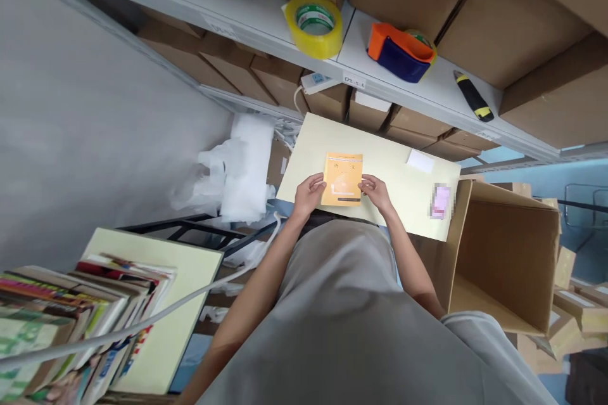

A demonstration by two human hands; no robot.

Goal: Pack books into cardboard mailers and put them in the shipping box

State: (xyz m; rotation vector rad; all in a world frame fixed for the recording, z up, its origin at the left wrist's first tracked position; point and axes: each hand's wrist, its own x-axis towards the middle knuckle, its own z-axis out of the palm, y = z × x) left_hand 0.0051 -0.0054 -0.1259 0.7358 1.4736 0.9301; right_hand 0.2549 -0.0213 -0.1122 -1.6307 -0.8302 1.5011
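A thin orange booklet [342, 180], nearly square, has dark print near its top and a paler shape at its middle. My left hand [309, 194] grips its left edge, thumb and fingers closed together. On the opposite edge, my right hand [375, 192] pinches it in the same way. The booklet is over the near edge of a pale yellow table [380, 158]; whether it rests on the top I cannot tell. A small white paper [420, 161] and a blurred pink item [441, 202] lie farther right on the table.
Above the table, a shelf [266, 12] holds cardboard boxes, yellow tape [315, 26], a tape dispenser [401, 52] and a utility knife [474, 96]. An open carton [503, 259] stands right. Books [95, 322] are piled lower left; a grey cable [190, 294] crosses there. White wrapping [244, 167] is left.
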